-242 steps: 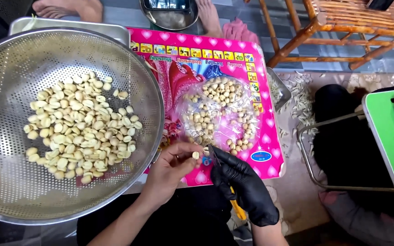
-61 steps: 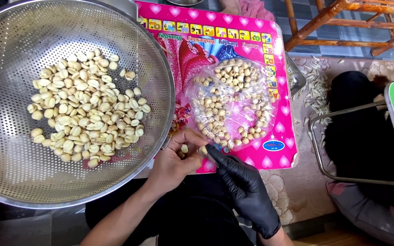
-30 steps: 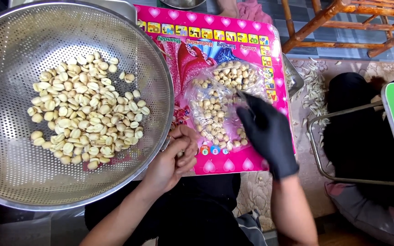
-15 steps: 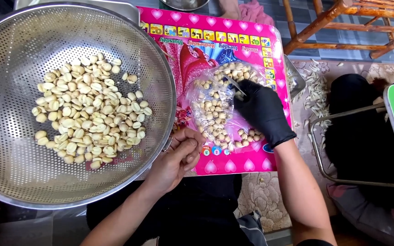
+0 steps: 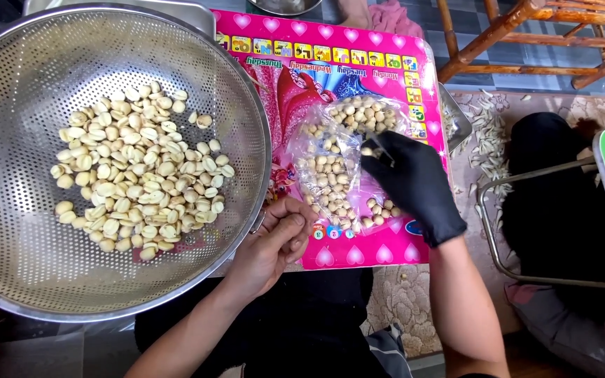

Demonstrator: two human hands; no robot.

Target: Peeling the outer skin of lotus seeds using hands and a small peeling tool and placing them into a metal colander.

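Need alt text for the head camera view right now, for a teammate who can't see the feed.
A black-gloved right hand reaches into a clear plastic bag of pale seeds lying on a pink printed board, while the bare left hand rests curled beside the rim of a large perforated metal colander holding a heap of peeled seeds.

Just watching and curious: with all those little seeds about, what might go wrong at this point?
The clear bag of seeds lies open on the pink board, and a few seeds have already rolled loose beside it; the gloved right hand digging in could scatter more. That hand also seems to hold a small tool, which might nick the bare left hand close by.
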